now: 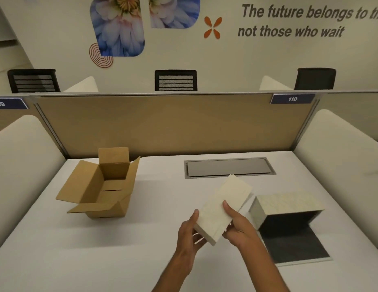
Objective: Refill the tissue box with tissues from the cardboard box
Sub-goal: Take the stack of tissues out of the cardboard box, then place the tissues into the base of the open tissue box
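A cream stack of tissues [223,204] is held above the white desk, tilted with its far end pointing toward the tissue box. My left hand [189,234] grips its near left edge and my right hand [238,224] grips its near right side, thumb on top. The tissue box [287,204], pale with a marbled top, lies on its side at the right, its dark inside facing me and its flap [295,245] folded down flat on the desk. The brown cardboard box [103,186] stands open at the left, with nothing visible inside.
A grey cable hatch [228,167] is set into the desk [99,249] behind the tissues. A tan partition [162,123] closes off the back. Padded cream dividers [19,148] flank both sides. Black chairs stand beyond the partition.
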